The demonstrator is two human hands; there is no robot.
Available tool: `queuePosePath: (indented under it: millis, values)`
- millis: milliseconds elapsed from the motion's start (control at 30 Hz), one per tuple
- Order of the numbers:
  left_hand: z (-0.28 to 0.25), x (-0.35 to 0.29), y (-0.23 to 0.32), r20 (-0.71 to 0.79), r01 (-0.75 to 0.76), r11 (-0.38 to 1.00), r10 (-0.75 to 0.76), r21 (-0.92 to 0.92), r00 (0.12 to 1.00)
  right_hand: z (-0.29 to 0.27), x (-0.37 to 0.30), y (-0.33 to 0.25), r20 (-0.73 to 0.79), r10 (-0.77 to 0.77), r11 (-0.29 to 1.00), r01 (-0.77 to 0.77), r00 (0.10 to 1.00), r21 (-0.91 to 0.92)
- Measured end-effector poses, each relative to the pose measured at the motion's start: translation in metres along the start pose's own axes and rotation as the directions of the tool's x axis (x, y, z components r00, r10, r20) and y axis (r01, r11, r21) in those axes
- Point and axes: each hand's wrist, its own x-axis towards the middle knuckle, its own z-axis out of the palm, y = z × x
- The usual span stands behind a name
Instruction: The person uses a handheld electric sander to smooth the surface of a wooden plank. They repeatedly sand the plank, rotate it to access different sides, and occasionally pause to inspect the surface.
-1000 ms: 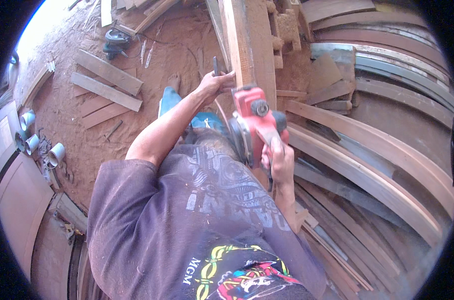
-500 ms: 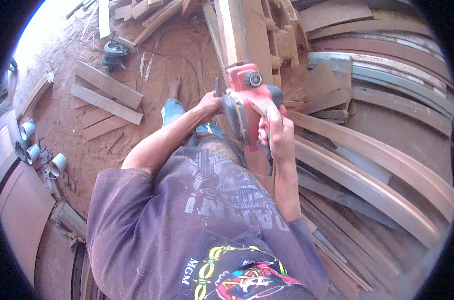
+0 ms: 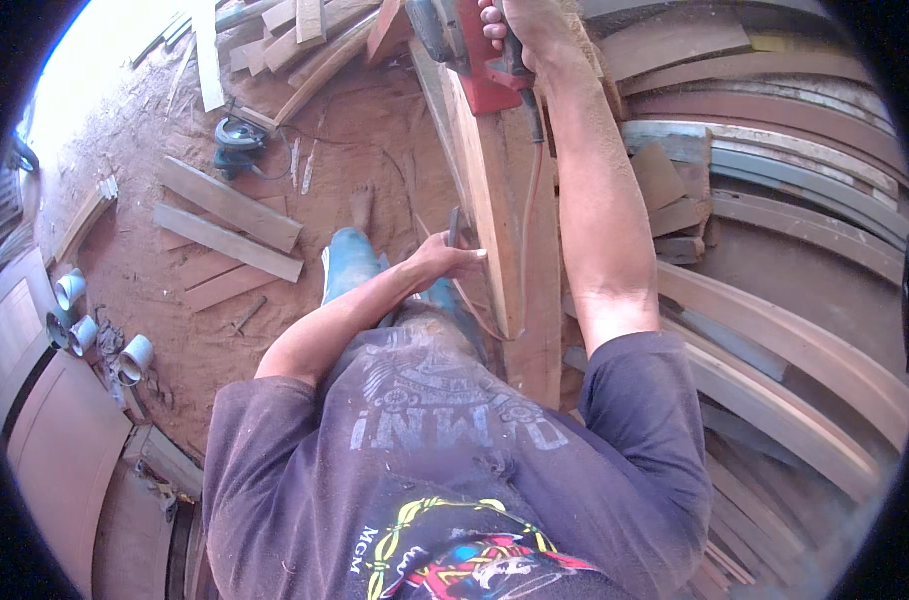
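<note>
My right hand (image 3: 534, 35) is wrapped round the handle of a red and black electric hand planer (image 3: 489, 88) at the top of the view. The planer, partly cut off by the edge, rests on a long timber beam (image 3: 484, 190). Its power cord (image 3: 531, 215) drops along the beam and loops back under my left arm. My left hand (image 3: 442, 258) is beside the beam's left side, its thumb at the wood. From its fingers a thin dark strip (image 3: 454, 226) sticks up; its kind is unclear.
Curved boards (image 3: 794, 330) are stacked on the right. On the dusty ground at left lie loose planks (image 3: 229, 240), a hammer (image 3: 249, 315) and a circular saw (image 3: 242, 135). Pale cups (image 3: 136, 355) and panels (image 3: 69, 410) stand at far left. Offcuts (image 3: 314, 50) pile at the back.
My right arm has stretched far forward, carrying the planer up along the beam, and the cord has trailed out behind it. My left hand stays by the beam's side; the view has shifted slightly.
</note>
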Motion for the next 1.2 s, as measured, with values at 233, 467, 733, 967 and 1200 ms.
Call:
queuePosePath:
  millis: [233, 467, 733, 967, 1200]
  values:
    - [-0.002, 0.004, -0.002, 0.04, -0.01, 0.991, 0.016, -0.137, 0.999, -0.021, -0.152, 0.034, 0.008, 0.12, 0.991, -0.119, 0.993, -0.065]
    - [-0.022, 0.01, -0.007, 0.097, -0.044, 0.977, 0.065, -0.21, 0.993, -0.07, -0.407, 0.122, -0.143, 0.322, 0.941, -0.333, 0.936, -0.06]
    - [-0.013, 0.004, 0.0, 0.001, -0.104, 0.97, 0.107, -0.219, 0.994, -0.073, -0.452, 0.132, -0.188, 0.403, 0.913, -0.406, 0.896, 0.023]
    - [-0.022, 0.011, 0.021, -0.059, -0.228, 0.891, 0.222, -0.393, 0.973, -0.061, -0.38, 0.117, -0.178, 0.354, 0.935, -0.349, 0.918, 0.062]
    - [-0.059, 0.037, 0.087, -0.142, -0.341, 0.852, 0.31, -0.398, 0.94, -0.044, -0.284, 0.078, -0.159, 0.337, 0.941, -0.331, 0.928, 0.066]
